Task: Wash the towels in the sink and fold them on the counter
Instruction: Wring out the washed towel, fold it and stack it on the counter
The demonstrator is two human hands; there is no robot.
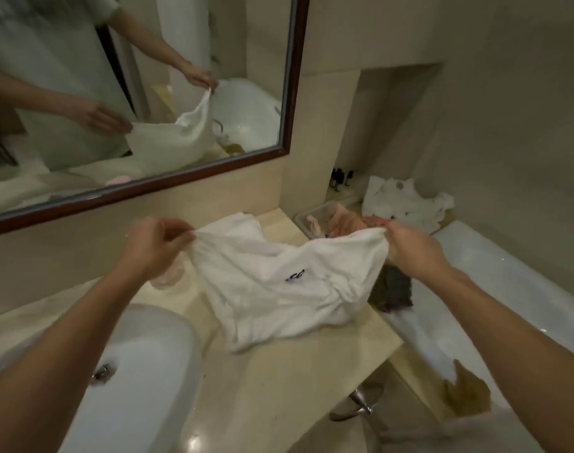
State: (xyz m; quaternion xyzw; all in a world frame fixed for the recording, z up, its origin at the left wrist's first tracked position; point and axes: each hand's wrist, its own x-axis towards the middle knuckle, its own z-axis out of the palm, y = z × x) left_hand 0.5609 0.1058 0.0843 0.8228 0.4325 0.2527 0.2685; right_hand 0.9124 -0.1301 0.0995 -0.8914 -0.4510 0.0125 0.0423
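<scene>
A white towel [279, 286] with a small dark embroidered mark hangs spread between my hands above the beige counter [279, 387]; its lower edge lies on the counter. My left hand [155, 243] pinches its upper left corner. My right hand [409, 253] grips the upper right corner. Another white towel [243, 223] lies on the counter behind it, near the wall. The white sink [142, 371] is at the lower left, with its metal drain stopper [101, 372] showing.
A framed mirror [292, 93] hangs on the wall ahead. A tray [315, 220] with pinkish cloths sits at the counter's far right. A pile of white towels [406, 204] and small dark bottles [341, 179] lie in the alcove. The bathtub [507, 289] is on the right.
</scene>
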